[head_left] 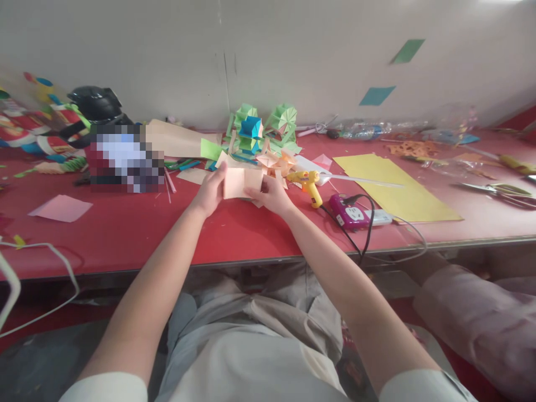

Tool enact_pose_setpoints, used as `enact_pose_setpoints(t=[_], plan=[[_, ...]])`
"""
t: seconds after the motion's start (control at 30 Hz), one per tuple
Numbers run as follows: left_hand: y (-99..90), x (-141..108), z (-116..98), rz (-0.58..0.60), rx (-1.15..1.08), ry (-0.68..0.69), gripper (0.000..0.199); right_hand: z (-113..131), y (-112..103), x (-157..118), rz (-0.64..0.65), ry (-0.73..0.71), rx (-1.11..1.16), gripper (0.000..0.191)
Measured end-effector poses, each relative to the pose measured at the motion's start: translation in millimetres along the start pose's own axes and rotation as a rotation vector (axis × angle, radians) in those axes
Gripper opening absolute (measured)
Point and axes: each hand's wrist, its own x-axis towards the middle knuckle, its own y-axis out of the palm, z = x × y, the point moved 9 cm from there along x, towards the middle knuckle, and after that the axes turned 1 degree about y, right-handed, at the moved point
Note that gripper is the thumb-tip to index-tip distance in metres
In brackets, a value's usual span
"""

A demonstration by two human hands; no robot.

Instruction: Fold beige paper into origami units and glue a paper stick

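Peach paper (234, 184), creased, held in two hands

Item: one small piece of plain paper, pale peach, with no marks visible on the face shown. A near-vertical crease divides it into two panels set at a slight angle, like a half-opened booklet. The left panel shows a little lighter and flatter; the right one turns into soft shade. Outline roughly rectangular, wider than tall; upper and lower edges fairly straight, right edge partly covered by fingers.

Location: raised in front of the person, over the red table (234, 240), near its middle.

Grip: left hand (209, 191) closed on the left edge, thumb upright along it, the other fingers largely hidden. Right hand (271, 195) pinching the lower right part, a fingertip reaching onto the front face. Both have hold of this same piece.

Adjacent: loose folded peach pieces (281, 162), just behind the right hand, angular and overlapping; a blue-and-green folded model (251, 128) beyond the held piece; a pleated green form (286, 117) beside that; a yellow glue gun (312, 190) to the right of the right hand; a purple power socket (341, 211) next to it; a large yellow sheet (419, 195) farther right.
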Motion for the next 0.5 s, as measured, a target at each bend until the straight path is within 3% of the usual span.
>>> enact_pose_setpoints(t=[0.07, 0.27, 0.5], plan=[[-1.2, -1, 0, -0.003, 0.006, -0.002, 0.065, 0, 0, 0, 0.004, 0.024, 0.032, 0.053], [-12.8, -3, -6, -0.160, 0.254, 0.042, 0.054, 6, 3, -1, 0.031, -0.014, -0.015, 0.051], [-12.4, -4, -3, -0.219, 0.306, 0.049, 0.043, 7, 5, -2, 0.031, -0.042, -0.111, 0.054]])
